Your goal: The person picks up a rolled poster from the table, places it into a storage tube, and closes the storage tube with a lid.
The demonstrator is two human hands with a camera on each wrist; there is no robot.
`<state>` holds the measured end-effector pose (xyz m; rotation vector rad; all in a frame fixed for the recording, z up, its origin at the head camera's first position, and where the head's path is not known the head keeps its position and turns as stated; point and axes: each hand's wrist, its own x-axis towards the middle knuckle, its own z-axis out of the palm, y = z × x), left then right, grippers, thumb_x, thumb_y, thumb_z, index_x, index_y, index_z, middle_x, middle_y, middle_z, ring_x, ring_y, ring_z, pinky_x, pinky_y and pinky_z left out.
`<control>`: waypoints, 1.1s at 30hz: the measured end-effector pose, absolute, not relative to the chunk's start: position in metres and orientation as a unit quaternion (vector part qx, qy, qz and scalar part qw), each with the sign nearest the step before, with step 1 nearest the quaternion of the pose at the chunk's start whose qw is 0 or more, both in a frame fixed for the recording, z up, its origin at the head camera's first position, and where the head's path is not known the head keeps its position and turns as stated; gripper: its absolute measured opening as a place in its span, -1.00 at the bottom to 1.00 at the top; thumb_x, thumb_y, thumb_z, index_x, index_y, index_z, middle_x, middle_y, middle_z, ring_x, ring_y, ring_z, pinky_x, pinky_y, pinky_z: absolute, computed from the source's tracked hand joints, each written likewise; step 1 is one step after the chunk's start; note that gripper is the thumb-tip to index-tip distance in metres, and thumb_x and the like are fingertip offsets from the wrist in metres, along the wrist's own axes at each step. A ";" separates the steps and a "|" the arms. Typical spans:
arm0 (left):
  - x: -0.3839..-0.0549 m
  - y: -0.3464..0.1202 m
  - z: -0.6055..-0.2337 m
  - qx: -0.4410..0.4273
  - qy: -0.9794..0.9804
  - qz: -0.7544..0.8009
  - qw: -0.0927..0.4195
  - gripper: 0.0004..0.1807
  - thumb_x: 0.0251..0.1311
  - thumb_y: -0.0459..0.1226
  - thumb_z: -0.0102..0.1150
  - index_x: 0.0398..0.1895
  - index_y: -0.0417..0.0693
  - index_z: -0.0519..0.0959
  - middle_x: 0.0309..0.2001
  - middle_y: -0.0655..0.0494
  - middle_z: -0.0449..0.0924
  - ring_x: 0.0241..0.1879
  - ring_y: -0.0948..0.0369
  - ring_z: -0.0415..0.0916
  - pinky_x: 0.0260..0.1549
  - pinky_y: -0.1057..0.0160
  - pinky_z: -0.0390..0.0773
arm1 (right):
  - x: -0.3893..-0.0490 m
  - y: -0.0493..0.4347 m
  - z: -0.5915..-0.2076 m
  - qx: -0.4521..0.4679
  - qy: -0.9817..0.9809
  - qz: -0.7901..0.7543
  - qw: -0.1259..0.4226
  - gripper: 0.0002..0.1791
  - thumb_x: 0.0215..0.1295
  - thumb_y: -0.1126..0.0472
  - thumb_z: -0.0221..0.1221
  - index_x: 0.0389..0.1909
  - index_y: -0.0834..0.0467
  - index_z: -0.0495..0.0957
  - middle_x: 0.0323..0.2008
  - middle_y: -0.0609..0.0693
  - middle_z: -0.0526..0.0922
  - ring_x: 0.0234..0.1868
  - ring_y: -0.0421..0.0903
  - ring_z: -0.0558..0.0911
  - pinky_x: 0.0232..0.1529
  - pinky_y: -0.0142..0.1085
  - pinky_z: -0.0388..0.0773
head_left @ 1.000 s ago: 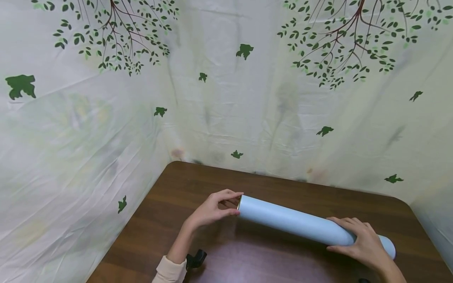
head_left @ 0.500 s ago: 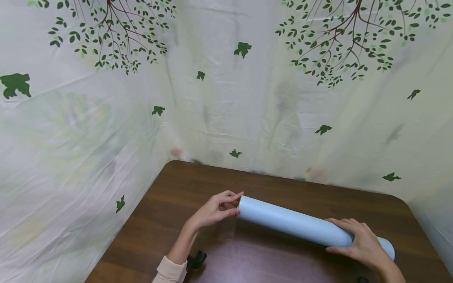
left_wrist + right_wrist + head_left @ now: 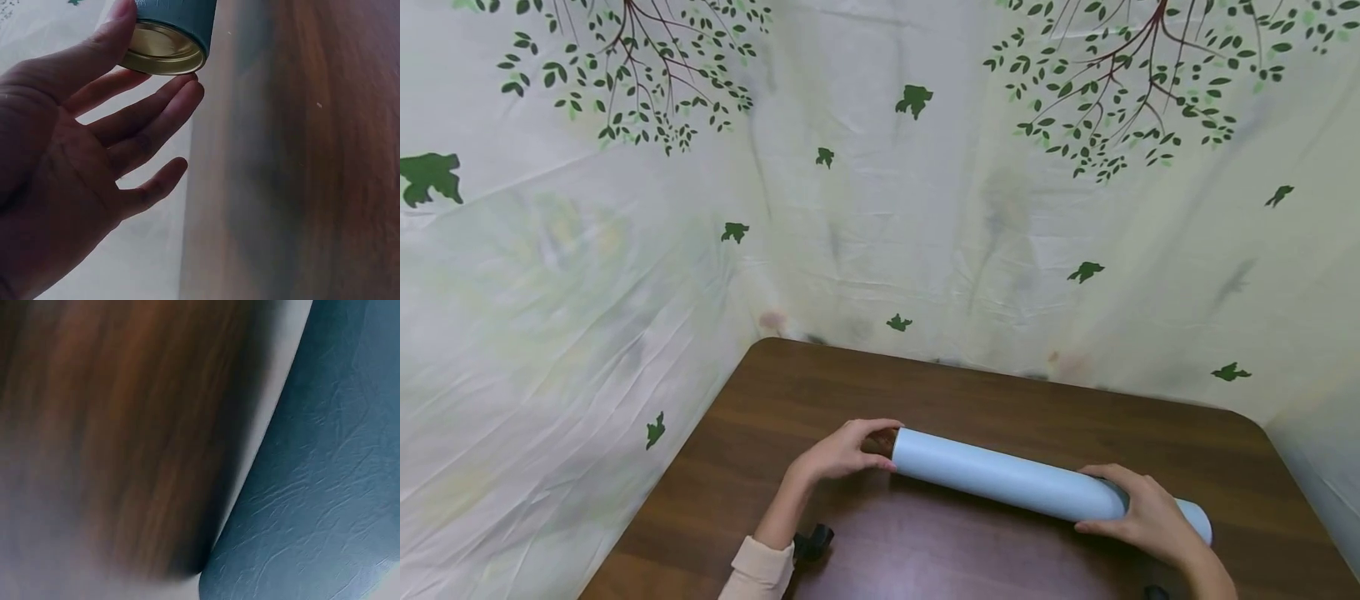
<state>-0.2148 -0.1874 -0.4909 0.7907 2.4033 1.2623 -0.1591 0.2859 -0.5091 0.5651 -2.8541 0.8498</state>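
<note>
A long light-blue tube [image 3: 992, 473] lies slantwise across both hands in the head view, its left end farther from me than its right. My left hand [image 3: 838, 454] pinches that left end between thumb and fingertips. The left wrist view gives a close look at its gold-coloured, recessed metal end [image 3: 164, 47], with the thumb on the tube's side and the other fingers spread near the rim. Toward the opposite end, my right hand [image 3: 1153, 512] grips the tube from above, thumb on the near side. Textured blue surface [image 3: 312, 481] fills the right of the right wrist view; no fingers show there.
Below the tube is a dark brown wooden table [image 3: 820, 383] with rounded far corners. Pale cloth [image 3: 880, 250] printed with leaves and branches hangs behind and to the left. A black wrist device [image 3: 814, 542] sits by the left cuff.
The tube has shifted a little left and nearer to me, with both hands moving along. In the head view, my left fingers now sit lower at the tube's end.
</note>
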 end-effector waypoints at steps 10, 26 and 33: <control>-0.221 -0.190 -0.506 0.266 0.847 0.436 0.146 -0.44 0.34 -0.24 0.36 0.35 -0.17 0.47 0.13 -0.08 0.65 0.16 -0.02 0.63 0.17 -0.06 0.60 | -0.163 0.277 -0.514 0.185 -0.952 0.230 0.084 -0.16 -0.16 -0.30 0.59 0.20 -0.05 0.67 -0.01 -0.11 0.73 -0.16 -0.06 0.70 -0.21 -0.16 0.51; -0.222 -0.185 -0.512 0.265 0.858 0.422 0.122 -0.34 0.32 -0.20 0.39 0.41 -0.25 0.41 0.12 -0.07 0.67 0.12 0.00 0.64 0.10 -0.08 0.61 | -0.165 0.281 -0.515 0.201 -0.947 0.216 0.124 -0.15 -0.22 -0.15 0.65 0.20 0.01 0.64 0.01 0.04 0.75 -0.01 0.22 0.68 -0.03 0.18 0.31; -0.221 -0.185 -0.509 0.261 0.866 0.408 0.126 -0.32 0.33 -0.20 0.38 0.44 -0.24 0.39 0.12 -0.02 0.66 0.13 0.04 0.63 0.11 -0.03 0.61 | -0.164 0.281 -0.514 0.200 -0.950 0.209 0.120 -0.14 -0.22 -0.17 0.65 0.19 0.02 0.64 0.00 0.05 0.75 -0.01 0.21 0.68 -0.04 0.19 0.33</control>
